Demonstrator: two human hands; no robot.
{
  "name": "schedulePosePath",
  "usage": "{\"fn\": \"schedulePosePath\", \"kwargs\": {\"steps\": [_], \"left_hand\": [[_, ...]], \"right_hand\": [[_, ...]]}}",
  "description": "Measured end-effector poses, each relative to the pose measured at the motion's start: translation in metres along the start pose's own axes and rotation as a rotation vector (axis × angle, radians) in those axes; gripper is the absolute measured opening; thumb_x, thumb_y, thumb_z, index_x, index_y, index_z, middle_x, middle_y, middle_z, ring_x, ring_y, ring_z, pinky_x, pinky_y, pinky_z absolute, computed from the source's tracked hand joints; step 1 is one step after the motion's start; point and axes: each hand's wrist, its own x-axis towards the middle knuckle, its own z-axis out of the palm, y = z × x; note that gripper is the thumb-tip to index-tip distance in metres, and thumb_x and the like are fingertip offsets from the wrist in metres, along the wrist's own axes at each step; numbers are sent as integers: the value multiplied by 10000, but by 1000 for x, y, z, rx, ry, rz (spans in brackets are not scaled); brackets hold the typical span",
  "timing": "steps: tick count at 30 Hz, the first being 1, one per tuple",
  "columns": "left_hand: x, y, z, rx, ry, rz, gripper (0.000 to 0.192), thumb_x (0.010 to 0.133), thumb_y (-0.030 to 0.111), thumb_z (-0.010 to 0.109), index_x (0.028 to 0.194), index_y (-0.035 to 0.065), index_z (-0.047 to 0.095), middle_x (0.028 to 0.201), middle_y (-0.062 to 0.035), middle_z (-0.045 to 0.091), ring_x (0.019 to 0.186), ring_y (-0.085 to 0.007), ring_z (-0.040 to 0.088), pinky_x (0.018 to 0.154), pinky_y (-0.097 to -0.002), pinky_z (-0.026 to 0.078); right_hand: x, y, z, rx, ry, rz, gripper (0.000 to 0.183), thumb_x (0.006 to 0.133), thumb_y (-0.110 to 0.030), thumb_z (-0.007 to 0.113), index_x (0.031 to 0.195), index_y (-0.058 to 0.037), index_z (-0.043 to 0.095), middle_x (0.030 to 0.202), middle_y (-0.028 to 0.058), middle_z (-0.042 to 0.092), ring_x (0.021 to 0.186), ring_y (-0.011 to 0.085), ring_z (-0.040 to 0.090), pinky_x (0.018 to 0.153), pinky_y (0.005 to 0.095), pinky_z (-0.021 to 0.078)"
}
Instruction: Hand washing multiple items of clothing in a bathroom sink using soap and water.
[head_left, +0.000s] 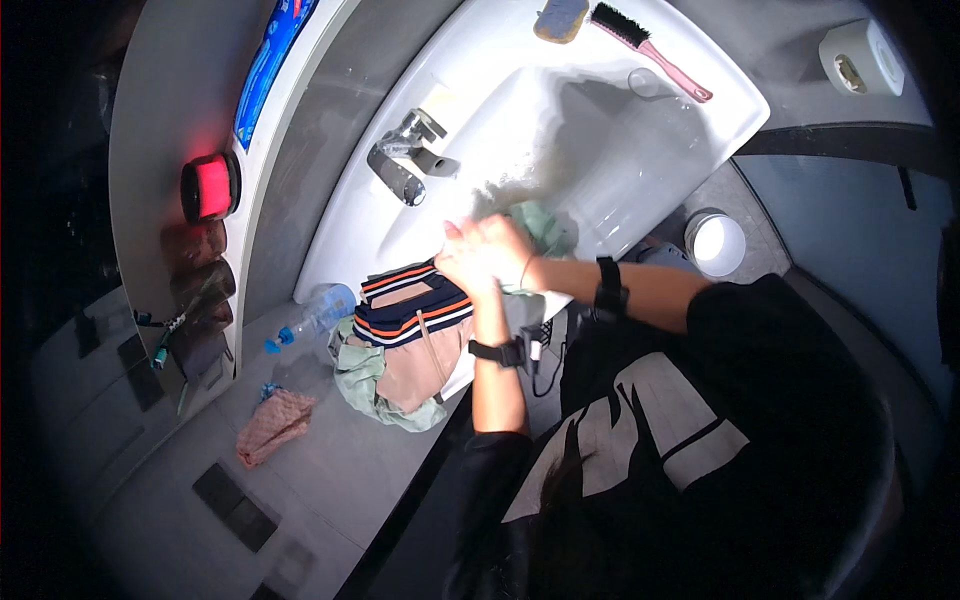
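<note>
My left hand (466, 262) and my right hand (506, 244) are pressed together over the near side of a white washbasin (637, 165). Both are motion-blurred, so whether fabric is pinched between them is unclear. Close beside the left hand, a tan garment (424, 367) with a navy, orange and white striped band (412, 330) lies bunched over the basin's end. Pale green fabric (358, 371) shows beneath it. More pale green fabric (544, 225) lies inside the basin, partly hidden by the right hand. Each wrist wears a black strap.
A chrome tap (405, 157) rises at the basin's back edge. On the far rim are a pink-handled brush (652, 52) and a sponge-like block (561, 19). A clear bottle (326, 309) and a pink cloth (276, 426) lie left. A white bucket (696, 225) stands right.
</note>
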Motion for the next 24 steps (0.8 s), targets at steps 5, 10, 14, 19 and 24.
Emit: {"fn": "schedulePosePath", "kwargs": {"steps": [5, 10, 14, 19, 24], "left_hand": [[-23, 34, 14, 60, 24, 124, 438, 903, 216, 487, 513, 26, 423, 474, 20, 384, 453, -59, 287, 397, -251, 220], [3, 14, -1, 28, -27, -127, 466, 911, 236, 463, 494, 72, 334, 485, 47, 357, 488, -61, 312, 445, -248, 234], [-21, 43, 18, -253, -28, -80, 422, 908, 244, 465, 525, 91, 375, 519, 61, 357, 497, -59, 296, 459, -244, 235], [6, 11, 15, -501, 151, -362, 423, 897, 231, 490, 513, 109, 358, 512, 43, 361, 522, -44, 322, 487, -228, 253], [20, -52, -46, -627, -199, -390, 318, 881, 325, 494, 800, 24, 559, 756, -81, 557, 628, -174, 517, 608, -310, 436]], "right_hand": [[22, 5, -6, 16, 11, 185, 562, 867, -460, 423, 604, 10, 585, 487, 169, 513, 489, 274, 560, 542, 373, 445], [-16, 0, 4, -67, -21, -151, 570, 888, -436, 398, 581, 7, 584, 526, 193, 527, 509, 317, 565, 523, 385, 429], [22, -13, -32, -144, -46, 21, 557, 874, -455, 359, 648, -30, 640, 611, 198, 582, 694, 341, 615, 711, 400, 470], [-10, -34, -9, -562, 269, -428, 462, 863, -391, 406, 644, -65, 648, 564, 158, 578, 586, 320, 609, 598, 395, 495], [-1, -33, 4, -467, 238, -398, 420, 870, -345, 410, 629, -78, 628, 535, 124, 579, 504, 299, 594, 477, 403, 471]]}}
